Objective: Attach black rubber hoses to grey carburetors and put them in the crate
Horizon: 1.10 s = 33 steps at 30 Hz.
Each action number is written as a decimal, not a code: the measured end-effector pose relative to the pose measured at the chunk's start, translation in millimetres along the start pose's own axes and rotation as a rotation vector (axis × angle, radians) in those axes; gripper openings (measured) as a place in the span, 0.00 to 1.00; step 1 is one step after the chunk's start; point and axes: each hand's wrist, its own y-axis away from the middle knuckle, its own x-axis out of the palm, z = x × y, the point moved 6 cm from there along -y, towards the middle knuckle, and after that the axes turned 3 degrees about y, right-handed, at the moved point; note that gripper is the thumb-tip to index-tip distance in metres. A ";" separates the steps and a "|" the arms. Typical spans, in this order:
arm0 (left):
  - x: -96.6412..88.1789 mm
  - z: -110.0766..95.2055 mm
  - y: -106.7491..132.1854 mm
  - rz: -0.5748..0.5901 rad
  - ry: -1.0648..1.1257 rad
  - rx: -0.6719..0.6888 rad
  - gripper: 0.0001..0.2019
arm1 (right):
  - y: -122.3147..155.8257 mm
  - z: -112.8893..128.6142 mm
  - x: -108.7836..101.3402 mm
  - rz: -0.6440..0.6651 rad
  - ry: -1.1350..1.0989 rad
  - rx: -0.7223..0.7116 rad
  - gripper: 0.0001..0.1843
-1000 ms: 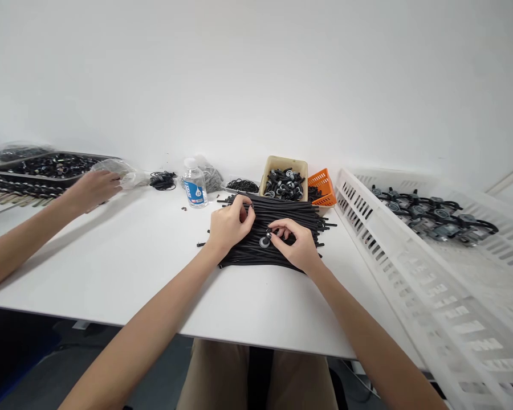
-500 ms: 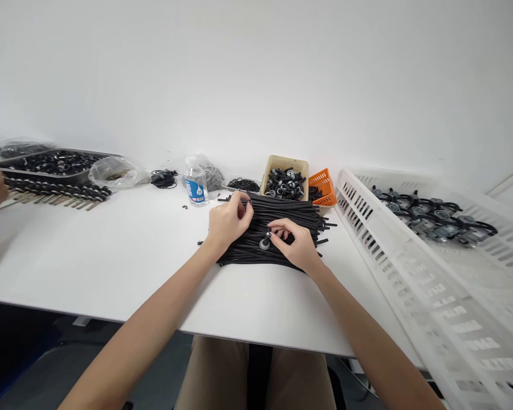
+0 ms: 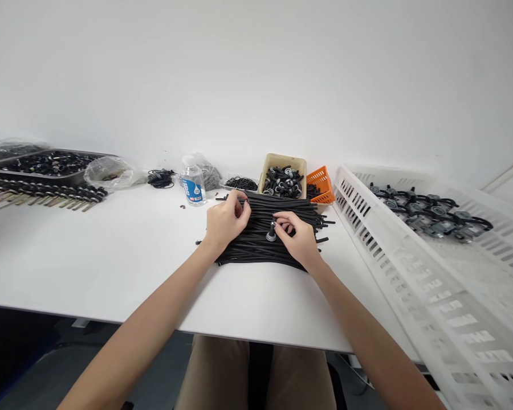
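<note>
A broad pile of thin black rods or tubes (image 3: 265,247) lies on the white table in front of me. Over its middle, my right hand (image 3: 297,234) pinches a small black stem with a round grey disc at its lower end (image 3: 271,232); the stem stands roughly upright. My left hand (image 3: 229,219) is at the pile's left part, thumb and forefinger pressed together. Whatever that pinch holds, if anything, is too small to make out.
Behind the pile stand a cream bin (image 3: 284,176) of similar disc-ended parts and an orange basket (image 3: 320,185). A water bottle (image 3: 193,182) is left of them. At right, a long white crate (image 3: 380,259) holds metal-and-black assemblies. A metal tray (image 3: 47,165) lies far left.
My right hand has moved slightly up and right with the disc-ended stem, which now stands more upright. My left hand keeps its pinch. Another person's hand at far left has left the view.
</note>
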 end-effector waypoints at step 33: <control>9.2 -3.5 3.9 0.110 0.003 0.059 0.04 | 1.5 0.9 -2.2 -0.044 0.021 0.057 0.11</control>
